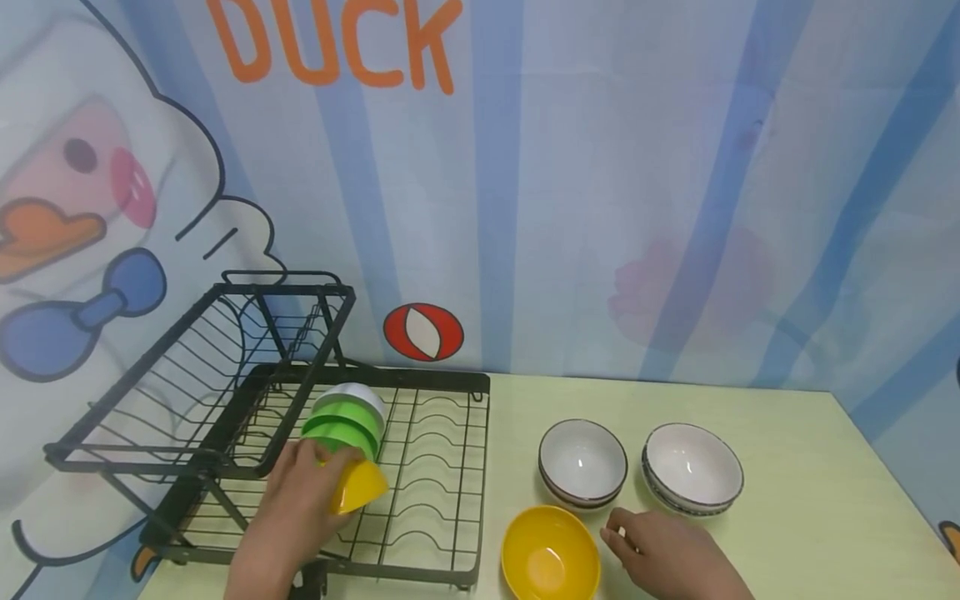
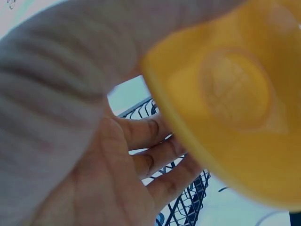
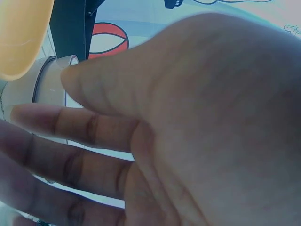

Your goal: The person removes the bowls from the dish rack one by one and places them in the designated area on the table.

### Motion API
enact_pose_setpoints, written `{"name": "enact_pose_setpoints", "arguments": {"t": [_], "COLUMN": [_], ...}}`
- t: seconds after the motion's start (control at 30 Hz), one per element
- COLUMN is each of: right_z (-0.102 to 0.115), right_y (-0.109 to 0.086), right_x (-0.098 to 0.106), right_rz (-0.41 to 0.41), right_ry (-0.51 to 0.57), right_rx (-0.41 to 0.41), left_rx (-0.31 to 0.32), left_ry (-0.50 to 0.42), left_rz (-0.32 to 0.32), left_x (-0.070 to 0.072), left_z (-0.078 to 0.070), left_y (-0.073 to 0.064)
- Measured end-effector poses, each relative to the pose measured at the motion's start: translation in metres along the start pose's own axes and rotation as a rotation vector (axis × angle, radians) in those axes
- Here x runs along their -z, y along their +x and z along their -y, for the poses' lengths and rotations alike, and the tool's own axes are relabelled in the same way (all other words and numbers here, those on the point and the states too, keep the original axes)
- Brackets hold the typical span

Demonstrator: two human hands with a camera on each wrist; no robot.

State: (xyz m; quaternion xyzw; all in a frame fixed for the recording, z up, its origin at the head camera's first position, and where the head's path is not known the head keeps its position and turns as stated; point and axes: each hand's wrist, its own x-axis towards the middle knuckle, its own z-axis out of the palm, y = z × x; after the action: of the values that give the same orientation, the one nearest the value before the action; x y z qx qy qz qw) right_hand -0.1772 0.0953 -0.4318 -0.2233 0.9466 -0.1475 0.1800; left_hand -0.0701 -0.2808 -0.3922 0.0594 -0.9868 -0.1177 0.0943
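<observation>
My left hand point(image 1: 307, 496) grips a yellow bowl point(image 1: 362, 487) by its rim, tilted on its side over the lower level of the black dish rack point(image 1: 420, 571). Right behind it, green bowls point(image 1: 341, 421) and a white bowl point(image 1: 360, 392) stand on edge in a row in the rack. In the left wrist view the held yellow bowl point(image 2: 188, 94) shows its inside, with the fingers behind its rim. My right hand point(image 1: 667, 550) hovers with relaxed fingers just right of a second yellow bowl point(image 1: 551, 554), which sits upright on the table. Nothing is in the right hand.
Behind the right hand stand two stacks of white bowls with dark rims, a left stack point(image 1: 582, 458) and a right stack point(image 1: 693, 467). The rack's raised upper tier point(image 1: 202, 375) overhangs its left side. A printed curtain point(image 1: 570, 208) hangs along the table's back edge.
</observation>
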Motion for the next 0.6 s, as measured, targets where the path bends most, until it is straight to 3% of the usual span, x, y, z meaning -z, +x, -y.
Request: {"name": "enact_pose_setpoints", "arguments": {"t": [0.2,0.43,0.6], "right_z": [0.001,0.0,-0.001], "right_y": [-0.002,-0.003,-0.002], "right_x": [0.004,0.006,0.005], "right_rz": [-0.007,-0.014,-0.015], "right_ry": [0.011,0.028,0.042], "right_rx": [0.023,0.062,0.086], "left_rx": [-0.064,-0.073,-0.088], "left_ry": [-0.057,-0.19,-0.179], "left_rz": [-0.018,0.06,0.074], "left_x": [0.001,0.001,-0.002], "left_z": [-0.008,-0.018,-0.024], "left_y": [0.0,0.002,0.006]}}
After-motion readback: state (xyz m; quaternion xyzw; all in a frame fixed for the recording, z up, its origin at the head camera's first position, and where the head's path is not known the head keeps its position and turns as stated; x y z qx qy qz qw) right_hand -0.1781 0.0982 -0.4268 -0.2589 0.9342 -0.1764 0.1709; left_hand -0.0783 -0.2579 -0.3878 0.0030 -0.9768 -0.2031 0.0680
